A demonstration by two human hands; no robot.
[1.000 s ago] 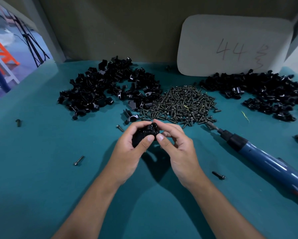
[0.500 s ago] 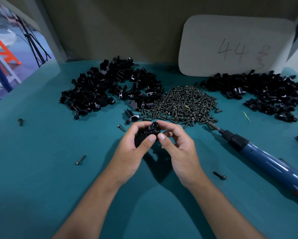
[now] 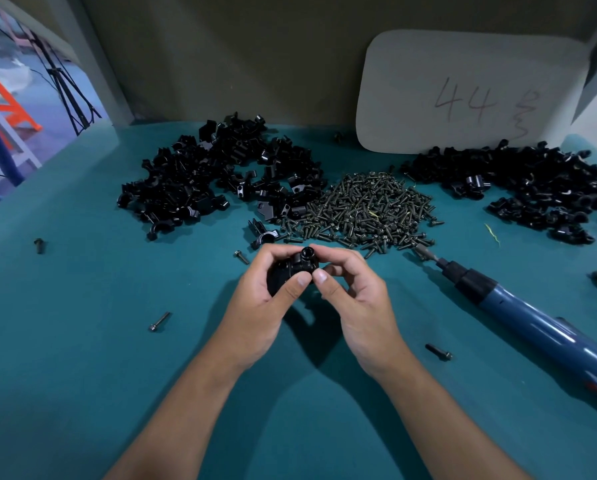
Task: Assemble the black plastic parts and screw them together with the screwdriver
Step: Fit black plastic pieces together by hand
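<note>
- Against the back wall, a pale rounded board (image 3: 470, 95) leans upright with "44" handwritten on it in grey, followed by a scribbled mark that cannot be read
- Near the middle of the teal counter (image 3: 82, 375), the left hand (image 3: 266, 306) curls round a black plastic assembly (image 3: 292, 271), thumb pressed on its near face
- The right hand (image 3: 359, 303) pinches the same assembly from the other side, thumb tip just beside the left thumb, fingers bent over the top by a small round socket that faces up
- Just behind the hands lies a heap of dark screws (image 3: 369, 209), touching a pile of black parts (image 3: 221, 181) on its left; a second pile of black parts (image 3: 532, 188) spreads toward the right edge
- The blue electric screwdriver (image 3: 539, 327) lies on the counter to the right of the hands, its bit pointing at the screw heap, its body running out toward the lower right edge; no lettering on it can be read
- Loose screws lie apart: one (image 3: 159, 322) left of the hands, one (image 3: 439, 352) to the right, one (image 3: 241, 257) just beside the left fingers, one (image 3: 39, 244) near the left edge
- Open teal surface stretches on the near left and between the forearms; the counter's left edge slants away toward a floor with an orange frame (image 3: 10, 105)
</note>
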